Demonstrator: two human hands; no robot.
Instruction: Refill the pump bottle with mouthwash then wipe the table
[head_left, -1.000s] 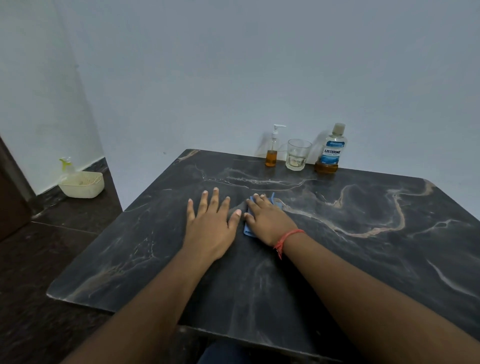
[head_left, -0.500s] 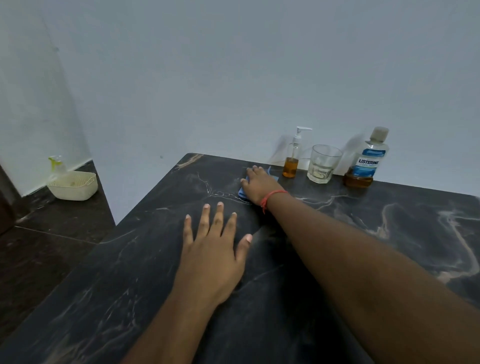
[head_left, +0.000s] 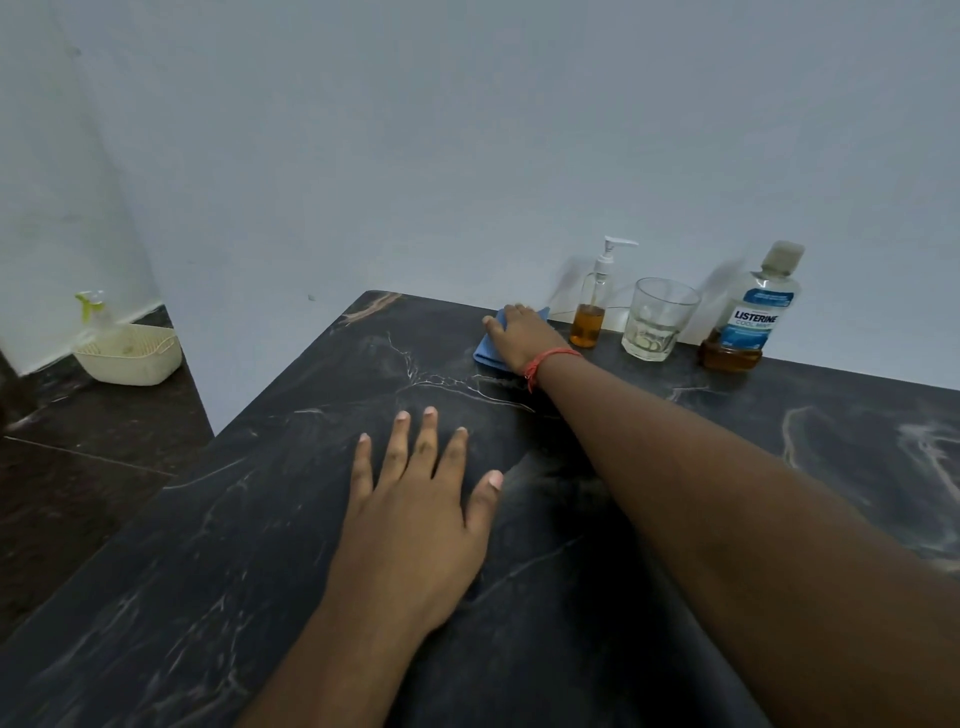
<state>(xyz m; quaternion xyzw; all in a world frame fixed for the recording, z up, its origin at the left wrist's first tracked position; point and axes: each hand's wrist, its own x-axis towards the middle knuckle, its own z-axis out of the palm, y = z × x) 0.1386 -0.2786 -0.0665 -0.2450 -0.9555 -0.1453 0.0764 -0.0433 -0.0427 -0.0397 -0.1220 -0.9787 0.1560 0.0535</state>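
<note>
My right hand (head_left: 524, 335) presses flat on a folded blue cloth (head_left: 487, 351) at the far edge of the dark marble table (head_left: 260, 545), just left of the pump bottle. The clear pump bottle (head_left: 592, 306) holds amber liquid in its lower part and has its white pump on. The Listerine mouthwash bottle (head_left: 753, 312), capped, with a little amber liquid at the bottom, stands at the far right by the wall. My left hand (head_left: 415, 514) lies flat on the table nearer to me, fingers spread, holding nothing.
A clear drinking glass (head_left: 657, 325) stands between the pump bottle and the mouthwash bottle. On the dark floor to the left sits a cream plastic basket (head_left: 130, 356) with a small spray bottle (head_left: 96, 312) in it. A pale wall runs right behind the table.
My right hand has slid the blue cloth from the table's middle away to the far edge beside the pump bottle. My left hand has stayed flat in place. The view has leaned forward.
</note>
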